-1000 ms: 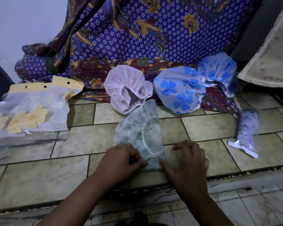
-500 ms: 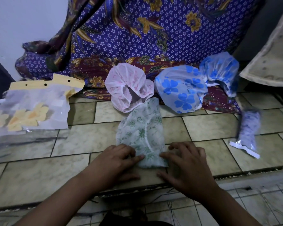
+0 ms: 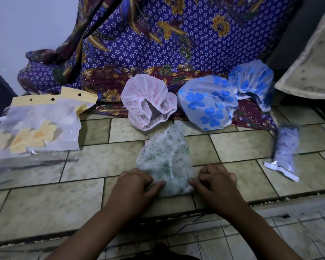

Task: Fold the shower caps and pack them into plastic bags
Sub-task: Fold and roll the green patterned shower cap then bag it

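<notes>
– Purple batik cloth (image 3: 158, 53) takes up most of what we see, draped down the back and spilling onto the tiled floor (image 3: 45, 203).
– Agreed. Next in size we have the clear plastic bag (image 3: 45, 136) at far left, with a yellow header card and yellow flower shapes showing through it.
– Then the loose caps. We count two blue-flowered shower caps on the cloth's hem: the nearer one (image 3: 206, 107), and the farther one (image 3: 251, 79) touching it on its right.
– And the pink shower cap (image 3: 148, 104) just left of those, its elastic opening turned towards us.
– Where do we put the green-print shower cap (image 3: 165, 158)?
– Flat on the tiles at centre, folded narrow. Its far tip lies just in front of the pink one, its near end between our hands.
– On the right we see a purple-print cap rolled in a small bag (image 3: 285, 147), blurred.
– Our left hand (image 3: 133, 188) has its fingers curled and its thumb on the green cap's near left corner, gripping it. Our right hand (image 3: 216, 182) pinches the near right corner, fingers curled.
</notes>
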